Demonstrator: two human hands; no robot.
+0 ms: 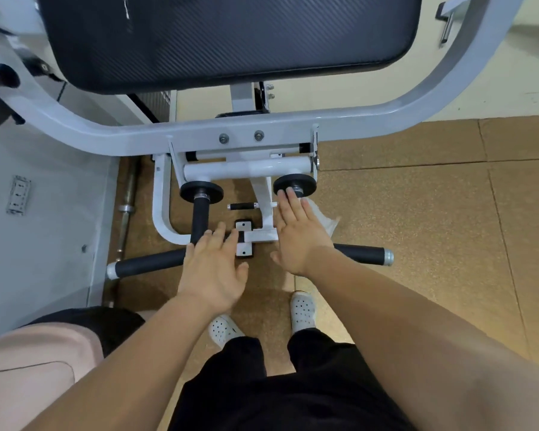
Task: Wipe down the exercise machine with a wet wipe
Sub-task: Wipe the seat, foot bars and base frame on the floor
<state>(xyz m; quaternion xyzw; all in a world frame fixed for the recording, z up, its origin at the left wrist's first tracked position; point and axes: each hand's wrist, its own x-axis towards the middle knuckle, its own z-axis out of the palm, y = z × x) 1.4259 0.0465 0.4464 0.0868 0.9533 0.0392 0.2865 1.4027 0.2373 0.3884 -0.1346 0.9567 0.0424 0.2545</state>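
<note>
Wet wipe (322, 217): white, crumpled, pokes out from under the outer edge of the right hand (299, 234), at the front right of the exercise machine (262, 132), just below the right black disc (305, 181). Right hand is flat, fingers straight and together, fingertips touching that disc's lower rim. It presses the wipe rather than pinching it. The grip under the palm is hidden, so how much of the wipe is in contact is unclear.

Left hand (213, 269): fingers spread and relaxed, holds nothing. It sits over the lower end of the left upright grip (199, 219), where that meets the left side grip (150, 262). Can't tell if it touches or hovers.

Step in hand, as a judgement: wiping the right handle. To do it well:
- Wrap the wipe round the bar, since a flat palm cleans only the top face.
- Stroke from the disc down toward the right side grip (364, 252).
- Brace the left hand on its grip so the assembly can't swing.
- Refold the wipe when it gets dirty.

Both side grips, the left disc (201, 191), the grey frame and the black pad (231, 38) at the top edge look to be left to do.

Beyond that: brown floor (417, 213), a barbell (126, 209) lying along the machine's left side, white shoes (302, 312) below.
</note>
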